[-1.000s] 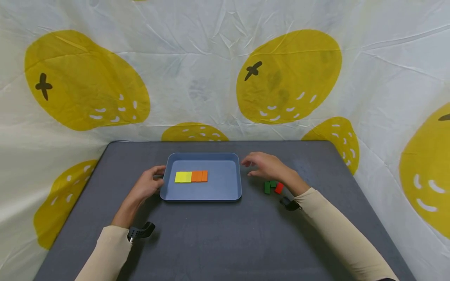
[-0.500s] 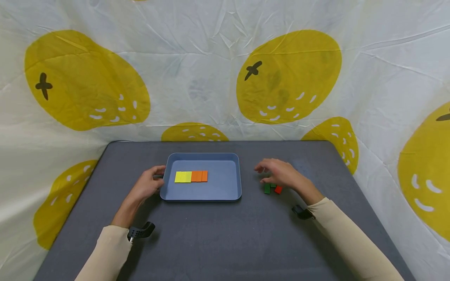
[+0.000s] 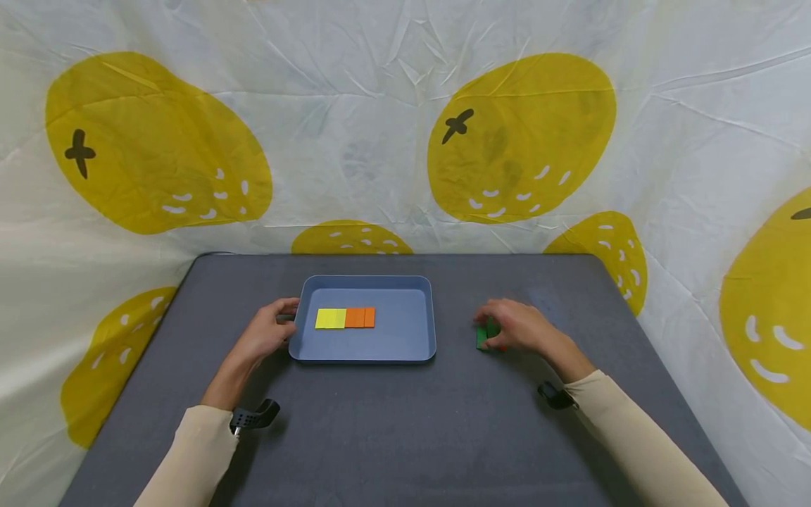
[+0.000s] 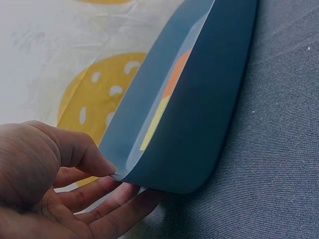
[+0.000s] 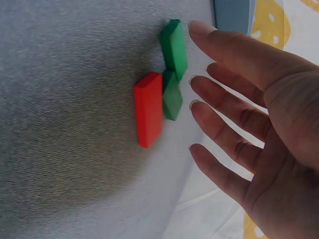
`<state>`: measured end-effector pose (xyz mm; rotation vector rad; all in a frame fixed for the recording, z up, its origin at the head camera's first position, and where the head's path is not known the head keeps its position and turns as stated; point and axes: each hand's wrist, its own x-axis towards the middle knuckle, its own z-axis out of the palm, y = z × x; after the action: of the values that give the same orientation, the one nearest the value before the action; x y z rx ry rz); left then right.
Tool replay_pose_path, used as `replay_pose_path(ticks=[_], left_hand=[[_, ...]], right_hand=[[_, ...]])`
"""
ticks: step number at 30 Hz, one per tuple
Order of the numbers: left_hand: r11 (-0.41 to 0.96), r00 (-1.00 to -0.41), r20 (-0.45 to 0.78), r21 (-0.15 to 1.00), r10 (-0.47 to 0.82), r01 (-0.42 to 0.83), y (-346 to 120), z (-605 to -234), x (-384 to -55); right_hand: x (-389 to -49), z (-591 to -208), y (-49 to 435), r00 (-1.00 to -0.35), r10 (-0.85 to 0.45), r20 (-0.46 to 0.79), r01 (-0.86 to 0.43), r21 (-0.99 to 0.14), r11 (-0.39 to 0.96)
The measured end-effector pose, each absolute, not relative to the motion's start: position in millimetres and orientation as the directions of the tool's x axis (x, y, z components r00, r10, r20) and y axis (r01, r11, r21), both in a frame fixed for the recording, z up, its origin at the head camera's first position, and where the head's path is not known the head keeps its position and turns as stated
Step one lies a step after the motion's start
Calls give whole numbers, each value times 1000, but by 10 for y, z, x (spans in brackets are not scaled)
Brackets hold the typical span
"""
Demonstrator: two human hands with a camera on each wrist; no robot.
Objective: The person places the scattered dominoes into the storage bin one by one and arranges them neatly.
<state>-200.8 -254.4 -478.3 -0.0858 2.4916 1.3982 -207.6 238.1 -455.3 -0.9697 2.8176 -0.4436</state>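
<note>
My left hand (image 3: pixel 262 331) holds the left end of a blue-grey tray (image 3: pixel 402 320). In the left wrist view, its thumb lies on the tray rim (image 4: pixel 119 175), with the other fingers around the outside. Yellow pieces (image 3: pixel 331 319) and orange pieces (image 3: pixel 359 317) form a flat row inside the tray. To the right of it, my right hand (image 3: pixel 518 325) hovers close over two green blocks and a red one, partly covering them. The right wrist view has the red block (image 5: pixel 149 109) beside a green block (image 5: pixel 172 97) and another green block (image 5: pixel 174 50), all apart from the spread fingers.
A dark grey cloth-covered table (image 3: pixel 380 429) lies under everything. Behind it hangs a white curtain (image 3: pixel 355 155) printed with big yellow fruit. Each wrist wears a black band, such as the left wristband (image 3: pixel 255 415).
My right hand has moved right and down from beside the tray's right edge to the green and red blocks. The left hand and the tray stay put.
</note>
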Motion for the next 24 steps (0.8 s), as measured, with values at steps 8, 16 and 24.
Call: replay_pose_path(ticks=[8, 16, 24], left_hand=[[528, -959, -268, 830, 92, -181, -2543, -4792, -2006], [529, -958, -271, 829, 96, -181, -2546, -4800, -2000], [529, -959, -268, 829, 94, -180, -2547, -4804, -2008]], right_hand=[[-2038, -4682, 2425, -794, -607, -33, -572, -297, 765], [-2015, -4715, 2410, -783, -622, 6, -599, -275, 752], [-2018, -4746, 2400, -790, -613, 0, -592, -261, 763]])
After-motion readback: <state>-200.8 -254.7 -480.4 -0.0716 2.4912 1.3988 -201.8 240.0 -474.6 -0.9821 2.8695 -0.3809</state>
